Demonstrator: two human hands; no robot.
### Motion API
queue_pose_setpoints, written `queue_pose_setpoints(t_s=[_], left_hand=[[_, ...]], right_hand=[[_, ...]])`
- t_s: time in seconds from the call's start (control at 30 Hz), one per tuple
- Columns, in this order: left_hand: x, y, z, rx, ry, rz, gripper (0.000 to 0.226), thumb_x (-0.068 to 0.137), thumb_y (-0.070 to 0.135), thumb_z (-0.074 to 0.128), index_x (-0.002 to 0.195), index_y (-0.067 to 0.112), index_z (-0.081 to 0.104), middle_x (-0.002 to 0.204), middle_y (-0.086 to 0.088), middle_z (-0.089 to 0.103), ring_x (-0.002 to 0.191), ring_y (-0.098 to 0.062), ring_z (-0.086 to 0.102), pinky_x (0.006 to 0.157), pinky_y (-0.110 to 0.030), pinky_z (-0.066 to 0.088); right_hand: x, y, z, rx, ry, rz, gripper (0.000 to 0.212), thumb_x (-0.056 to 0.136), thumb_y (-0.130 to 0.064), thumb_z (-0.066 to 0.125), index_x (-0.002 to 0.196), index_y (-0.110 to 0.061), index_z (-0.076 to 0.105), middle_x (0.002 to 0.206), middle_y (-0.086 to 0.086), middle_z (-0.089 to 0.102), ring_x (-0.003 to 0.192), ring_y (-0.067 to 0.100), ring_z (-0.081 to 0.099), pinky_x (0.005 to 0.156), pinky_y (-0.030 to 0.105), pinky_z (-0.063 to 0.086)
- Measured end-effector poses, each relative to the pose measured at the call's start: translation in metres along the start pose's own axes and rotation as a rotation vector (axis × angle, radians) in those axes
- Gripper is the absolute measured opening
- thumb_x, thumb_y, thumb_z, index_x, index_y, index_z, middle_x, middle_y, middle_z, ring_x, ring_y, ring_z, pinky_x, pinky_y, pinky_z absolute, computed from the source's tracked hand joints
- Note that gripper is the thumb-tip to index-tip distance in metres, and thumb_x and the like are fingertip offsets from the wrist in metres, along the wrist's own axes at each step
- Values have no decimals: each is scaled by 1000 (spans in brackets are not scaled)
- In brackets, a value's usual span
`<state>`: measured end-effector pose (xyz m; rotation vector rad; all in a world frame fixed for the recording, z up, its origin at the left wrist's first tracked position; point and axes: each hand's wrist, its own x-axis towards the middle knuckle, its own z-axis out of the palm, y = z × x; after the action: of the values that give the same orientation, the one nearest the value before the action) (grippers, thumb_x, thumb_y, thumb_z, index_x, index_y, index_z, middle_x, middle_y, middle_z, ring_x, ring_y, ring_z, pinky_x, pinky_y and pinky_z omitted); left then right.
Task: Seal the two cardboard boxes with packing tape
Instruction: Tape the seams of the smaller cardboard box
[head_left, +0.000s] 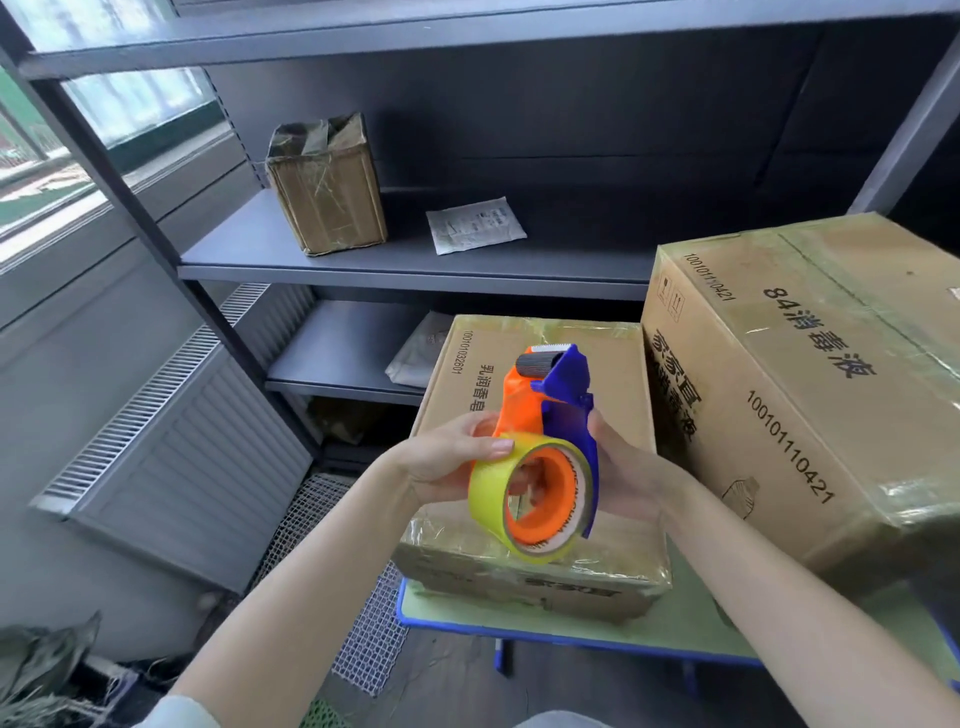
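Green table (675, 626) with blue edge, on it a flat cardboard box (615, 374) and a larger cardboard box (810, 374) side by side, grey shelf (244, 252) behind carrying a small taped box (327, 197) and a white packet (475, 224)

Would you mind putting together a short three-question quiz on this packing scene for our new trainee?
1. True or false: the tape dispenser lies on the shelf.
2. What lies on that shelf to the right of the small taped box? A a white packet; B scissors; C a marker pen.
3. Fill in: the tape roll on the dispenser is ____ in colour.
Key: 1 false, the left hand and right hand hold it above a cardboard box; 2 A; 3 yellow.
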<state>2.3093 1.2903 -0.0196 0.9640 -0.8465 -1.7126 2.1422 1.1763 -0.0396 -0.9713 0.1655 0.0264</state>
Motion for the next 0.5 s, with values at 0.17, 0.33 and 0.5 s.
queue_pose_setpoints(t_s=[0.17, 0.33, 0.5], left_hand=[[-12, -4, -7, 22, -20, 12, 46, 68, 33, 82, 107, 13, 68, 87, 2, 70, 73, -10, 63, 71, -24, 51], [-23, -6, -11, 31, 117, 42, 74, 63, 38, 85, 120, 2, 54, 96, -8, 66, 83, -21, 61, 83, -36, 50], [-37, -7, -12, 117, 217, 70, 68, 59, 42, 86, 110, 4, 63, 102, -18, 59, 93, -31, 53, 90, -41, 45]], right_hand=[[10, 11, 3, 91, -21, 34, 86, 47, -72, 72, 106, -10, 65, 88, 14, 61, 83, 27, 56, 80, 37, 48], [17, 15, 13, 225, 39, 63, 69, 45, -58, 84, 95, -11, 74, 81, 9, 70, 73, 20, 67, 72, 33, 55], [19, 19, 29, 303, 75, 91, 59, 34, -40, 94, 81, -8, 75, 65, 10, 68, 54, 21, 64, 58, 31, 55]])
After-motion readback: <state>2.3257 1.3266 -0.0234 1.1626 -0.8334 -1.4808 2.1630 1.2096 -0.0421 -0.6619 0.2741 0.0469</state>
